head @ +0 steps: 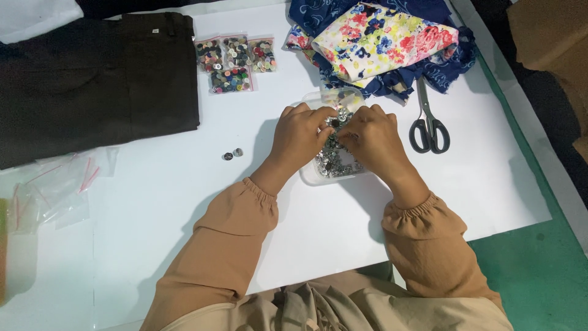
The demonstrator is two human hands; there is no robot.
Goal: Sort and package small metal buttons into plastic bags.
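Note:
A clear plastic box (309,176) full of small metal buttons sits in the middle of the white table. My left hand (298,136) and my right hand (373,138) are both over the box, fingertips pinched together among the buttons. Whether either hand grips a button I cannot tell, since the fingers hide it. Two loose metal buttons (233,154) lie on the table to the left of my left hand.
Black-handled scissors (429,125) lie right of the box. Folded floral and blue fabrics (383,40) are behind it. Small bags of mixed buttons (236,61) and folded dark cloth (92,79) are at the back left. Empty plastic bags (55,184) lie at the left.

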